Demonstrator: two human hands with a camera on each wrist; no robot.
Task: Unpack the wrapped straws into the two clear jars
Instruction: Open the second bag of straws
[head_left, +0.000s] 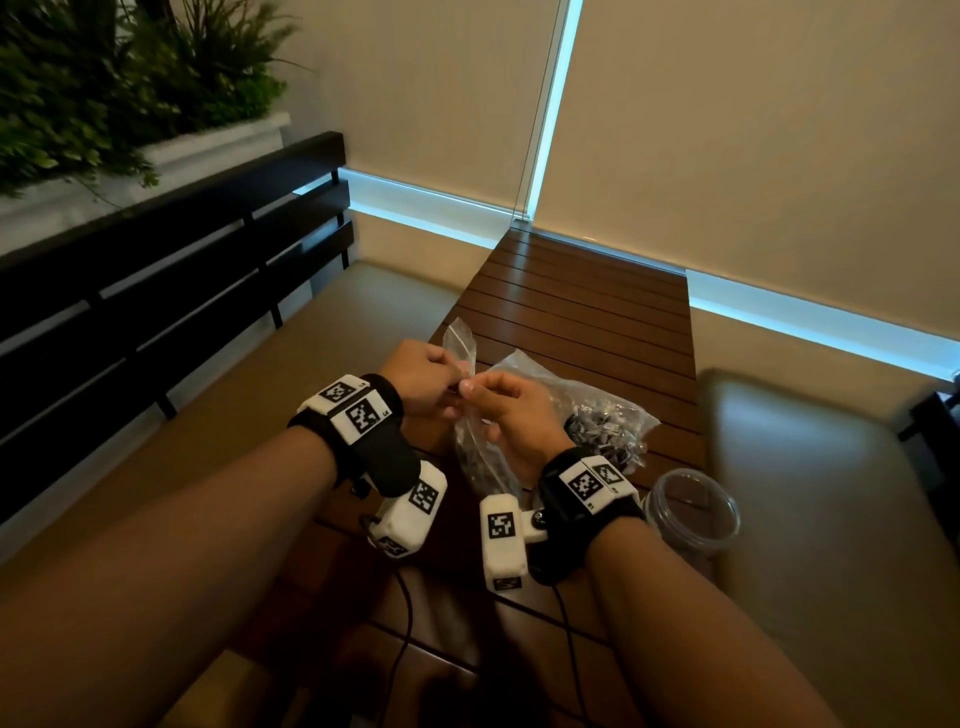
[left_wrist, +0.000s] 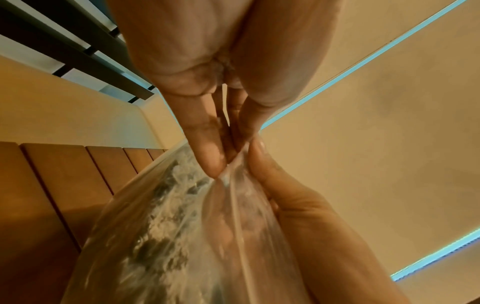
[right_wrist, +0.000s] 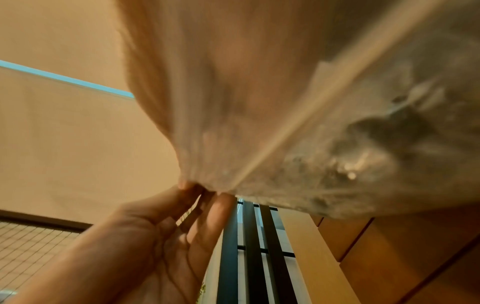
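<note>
Both hands meet above the slatted table (head_left: 582, 312), the left hand (head_left: 423, 376) and right hand (head_left: 511, 415) each pinching the gathered neck of the clear plastic bag (head_left: 587, 410) of wrapped straws. The bag's bulk rests on the table behind the right hand. One clear jar (head_left: 693, 512) stands just right of the right wrist, at the table's edge.
</note>
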